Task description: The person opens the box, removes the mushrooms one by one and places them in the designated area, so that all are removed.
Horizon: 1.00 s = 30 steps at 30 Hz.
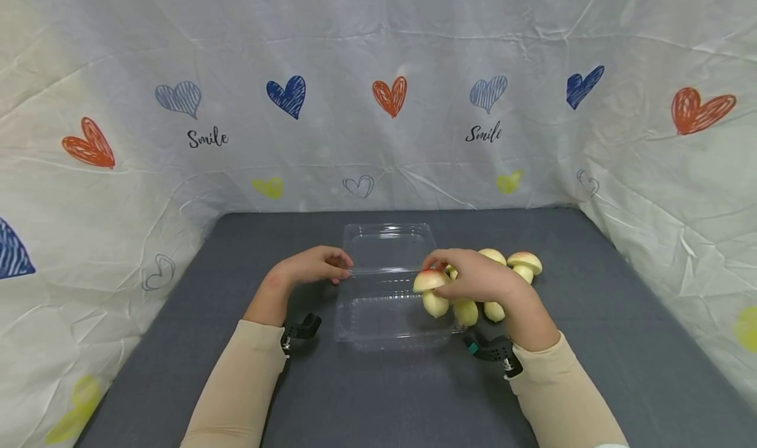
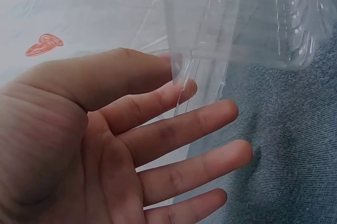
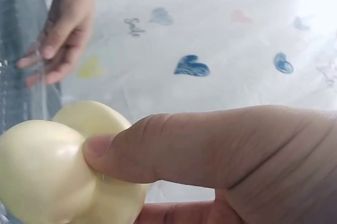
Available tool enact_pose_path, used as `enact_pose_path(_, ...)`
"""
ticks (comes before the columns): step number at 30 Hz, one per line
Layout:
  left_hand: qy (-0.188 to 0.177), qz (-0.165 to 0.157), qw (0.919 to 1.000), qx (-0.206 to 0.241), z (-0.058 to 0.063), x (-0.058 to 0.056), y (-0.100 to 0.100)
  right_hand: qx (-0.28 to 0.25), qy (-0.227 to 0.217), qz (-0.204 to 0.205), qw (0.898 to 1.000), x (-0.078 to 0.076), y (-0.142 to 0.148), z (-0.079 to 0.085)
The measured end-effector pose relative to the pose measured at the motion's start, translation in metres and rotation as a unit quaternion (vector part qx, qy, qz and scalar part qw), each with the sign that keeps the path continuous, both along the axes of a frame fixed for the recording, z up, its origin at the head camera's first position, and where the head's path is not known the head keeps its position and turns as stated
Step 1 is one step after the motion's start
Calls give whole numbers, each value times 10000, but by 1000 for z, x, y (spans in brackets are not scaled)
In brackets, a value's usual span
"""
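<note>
A clear plastic clamshell box lies unfolded on the table, its lid half toward the back. At the left side near the hinge, my left hand pinches the box's edge between thumb and index finger; the other fingers spread loosely. My right hand grips a pale yellow toy mushroom with a reddish cap top, held over the right part of the box. Close up in the right wrist view, the thumb presses where the mushroom's rounded stem meets its cap.
More mushrooms of the same kind lie right of the box, partly hidden by my right hand; one mushroom is farthest right. A dark grey cloth covers the table. A white curtain printed with hearts surrounds its back and sides.
</note>
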<state>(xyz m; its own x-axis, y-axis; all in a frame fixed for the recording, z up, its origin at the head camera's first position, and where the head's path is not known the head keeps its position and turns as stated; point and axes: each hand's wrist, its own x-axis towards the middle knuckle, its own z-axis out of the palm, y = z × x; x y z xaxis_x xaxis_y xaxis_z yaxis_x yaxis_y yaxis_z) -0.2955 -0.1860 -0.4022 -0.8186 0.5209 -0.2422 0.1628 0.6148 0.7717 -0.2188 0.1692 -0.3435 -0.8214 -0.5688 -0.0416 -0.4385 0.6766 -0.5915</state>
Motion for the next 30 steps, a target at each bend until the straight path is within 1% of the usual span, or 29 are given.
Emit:
enact_pose_path(3, 52, 42, 10000, 3, 0, 0, -1, -85, -64, -120, 9999, 1, 13, 6)
enact_pose_path(10, 106, -60, 9999, 118, 1, 0, -1, -333, -312, -368, 9983, 1, 43, 14)
enact_pose_path(12, 111, -56, 9999, 110, 2, 0, -1, -353, -425, -477, 9973, 1, 50, 15)
enact_pose_path(15, 121, -32, 9999, 86, 2, 1, -2, -386, -708, -680, 9944, 0, 60, 16)
enact_pose_path(19, 120, -4, 9999, 124, 3, 1, -3, -317, -928, -885, 9912, -1, 71, 17)
enact_pose_path(26, 134, -75, 9998, 90, 4, 2, -4, -61, -810, -1118, 9904, 0, 92, 14)
enact_pose_path(30, 110, -134, 9998, 81, 5, 2, -5, -87, -859, -1285, 9879, 3, 104, 12)
